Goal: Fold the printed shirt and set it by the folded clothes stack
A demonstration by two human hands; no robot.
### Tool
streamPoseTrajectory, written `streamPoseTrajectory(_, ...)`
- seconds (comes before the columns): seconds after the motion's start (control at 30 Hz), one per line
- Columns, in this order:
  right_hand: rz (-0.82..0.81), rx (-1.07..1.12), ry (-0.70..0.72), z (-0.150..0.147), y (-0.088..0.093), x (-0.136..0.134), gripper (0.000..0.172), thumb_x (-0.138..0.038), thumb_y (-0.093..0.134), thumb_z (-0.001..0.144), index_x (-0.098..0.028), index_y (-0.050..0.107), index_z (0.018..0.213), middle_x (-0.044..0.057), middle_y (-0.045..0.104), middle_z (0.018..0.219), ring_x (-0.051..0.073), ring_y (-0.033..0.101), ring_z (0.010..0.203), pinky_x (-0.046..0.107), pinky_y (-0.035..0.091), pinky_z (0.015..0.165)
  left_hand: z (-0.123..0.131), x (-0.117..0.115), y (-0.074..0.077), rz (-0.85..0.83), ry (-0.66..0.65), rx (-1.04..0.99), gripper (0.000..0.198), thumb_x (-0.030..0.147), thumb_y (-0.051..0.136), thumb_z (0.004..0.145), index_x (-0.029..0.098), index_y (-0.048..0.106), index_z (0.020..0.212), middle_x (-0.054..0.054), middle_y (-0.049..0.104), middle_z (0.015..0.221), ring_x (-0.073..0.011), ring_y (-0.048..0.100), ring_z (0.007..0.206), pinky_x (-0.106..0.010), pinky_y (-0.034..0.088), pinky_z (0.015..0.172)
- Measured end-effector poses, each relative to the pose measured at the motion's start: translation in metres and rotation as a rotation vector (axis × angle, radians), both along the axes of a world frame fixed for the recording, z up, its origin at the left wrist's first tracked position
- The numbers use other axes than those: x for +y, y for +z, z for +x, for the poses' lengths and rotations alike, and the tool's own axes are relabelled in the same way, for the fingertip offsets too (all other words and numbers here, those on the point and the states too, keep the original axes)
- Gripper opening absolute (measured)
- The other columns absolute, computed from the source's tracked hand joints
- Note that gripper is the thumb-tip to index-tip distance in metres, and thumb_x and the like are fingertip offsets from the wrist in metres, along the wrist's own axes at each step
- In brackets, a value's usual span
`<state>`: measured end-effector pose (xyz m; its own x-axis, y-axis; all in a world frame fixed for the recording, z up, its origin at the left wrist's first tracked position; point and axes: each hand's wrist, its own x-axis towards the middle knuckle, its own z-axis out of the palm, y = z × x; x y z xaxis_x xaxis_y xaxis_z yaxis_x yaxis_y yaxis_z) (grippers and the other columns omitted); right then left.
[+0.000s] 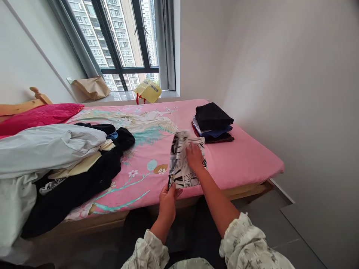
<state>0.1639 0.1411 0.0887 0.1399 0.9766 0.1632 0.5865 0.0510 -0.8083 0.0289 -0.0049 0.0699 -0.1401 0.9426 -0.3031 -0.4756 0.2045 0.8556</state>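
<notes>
Item: black-and-white patterned garment [183,164], partly folded, lying on the pink bedsheet [241,160] near the bed's front edge, just in front of the stack of folded clothes [213,122].

Step in hand, as judged: a fold is being made. The garment's left side is standing up off the sheet, seemingly being turned over onto the rest. The next move would call for laying that flap flat, edges matched, and smoothing it.

Left hand [168,200]: reaching forward from below the bed edge, fingers closing in a pinch on the garment's near lower corner, wrist bent upward.

Right hand [194,157]: arm extending diagonally across the bed edge, palm down and fingers spread flat, pressing on the garment's upper middle; it is gripping nothing, only pinning the cloth.

Surroundings: heap of unfolded clothes [78,175], mostly black, lying well apart to the left beside a pale grey duvet [45,147]; magenta pillow [39,116] behind; yellow bag [148,90] and brown paper bag [92,87] on the window ledge.
</notes>
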Motion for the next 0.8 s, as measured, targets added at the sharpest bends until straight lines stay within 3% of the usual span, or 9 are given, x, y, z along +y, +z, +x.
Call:
streamPoseTrajectory(0.07, -0.067, -0.066, -0.007, -0.012, -0.014, -0.003, 0.055, -0.044, 0.045, 0.087, -0.02, 0.039, 0.137, 0.015, 0.026, 0.147, 0.035, 0.012, 0.137, 0.065, 0.0, 0.103, -0.022, 0.003, -0.026, -0.151, 0.0, -0.059, 0.028, 0.028, 0.064, 0.075, 0.019, 0.057, 0.1, -0.007, 0.067, 0.102, -0.0189, 0.067, 0.089, -0.034, 0.053, 0.082)
streamPoseTrajectory(0.17, -0.103, -0.22, -0.013, -0.009, -0.054, -0.022, 0.056, -0.044, 0.045, 0.085, -0.019, 0.042, 0.135, 0.014, 0.031, 0.145, 0.032, 0.016, 0.136, 0.062, 0.005, 0.105, -0.05, -0.004, -0.05, -0.237, -0.048, -0.061, 0.025, 0.028, 0.065, 0.074, 0.017, 0.056, 0.095, -0.011, 0.069, 0.094, -0.0216, 0.068, 0.086, -0.036, 0.052, 0.081)
streamPoseTrajectory(0.27, 0.095, -0.262, -0.064, 0.021, -0.093, -0.045, 0.061, -0.047, 0.04, 0.085, -0.01, 0.042, 0.133, 0.018, 0.042, 0.137, 0.029, 0.031, 0.129, 0.05, 0.022, 0.106, -0.064, -0.01, -0.053, -0.258, -0.107, -0.039, 0.032, 0.036, 0.066, 0.075, 0.018, 0.056, 0.099, -0.012, 0.069, 0.099, -0.0211, 0.068, 0.089, -0.033, 0.052, 0.081)
streamPoseTrajectory(0.33, 0.185, -0.227, -0.1, 0.043, -0.105, -0.061, 0.062, -0.05, 0.039, 0.084, -0.006, 0.045, 0.129, 0.019, 0.052, 0.125, 0.027, 0.043, 0.118, 0.043, 0.031, 0.101, -0.066, -0.008, -0.048, -0.289, -0.137, 0.002, 0.035, 0.04, 0.066, 0.075, 0.018, 0.055, 0.099, -0.012, 0.069, 0.099, -0.0198, 0.068, 0.086, -0.031, 0.052, 0.077)
streamPoseTrajectory(0.4, 0.155, -0.206, -0.147, 0.06, -0.105, -0.074, 0.061, -0.053, 0.04, 0.084, -0.008, 0.05, 0.123, 0.016, 0.06, 0.113, 0.026, 0.05, 0.106, 0.039, 0.036, 0.095, -0.065, -0.001, -0.043, -0.32, -0.158, 0.068, 0.036, 0.043, 0.066, 0.074, 0.017, 0.055, 0.097, -0.012, 0.069, 0.094, -0.0189, 0.068, 0.08, -0.029, 0.054, 0.07)
streamPoseTrajectory(0.6, -0.269, -0.236, -0.085, 0.069, -0.074, -0.083, 0.042, -0.056, 0.042, 0.082, -0.02, 0.063, 0.085, 0.007, 0.066, 0.082, 0.021, 0.057, 0.076, 0.03, 0.038, 0.067, -0.06, 0.014, -0.043, -0.331, -0.189, 0.2, 0.034, 0.042, 0.069, 0.071, 0.016, 0.055, 0.089, -0.009, 0.07, 0.084, -0.0157, 0.067, 0.062, -0.024, 0.052, 0.051)
streamPoseTrajectory(0.8, -0.337, -0.171, -0.01, 0.072, -0.071, -0.089, 0.031, -0.048, 0.049, 0.077, -0.02, 0.059, 0.069, 0.003, 0.063, 0.066, 0.016, 0.053, 0.062, 0.027, 0.032, 0.057, -0.074, 0.003, -0.044, -0.326, -0.203, 0.349, 0.034, 0.043, 0.073, 0.064, 0.015, 0.056, 0.075, -0.006, 0.069, 0.07, -0.0121, 0.06, 0.045, -0.019, 0.042, 0.035)
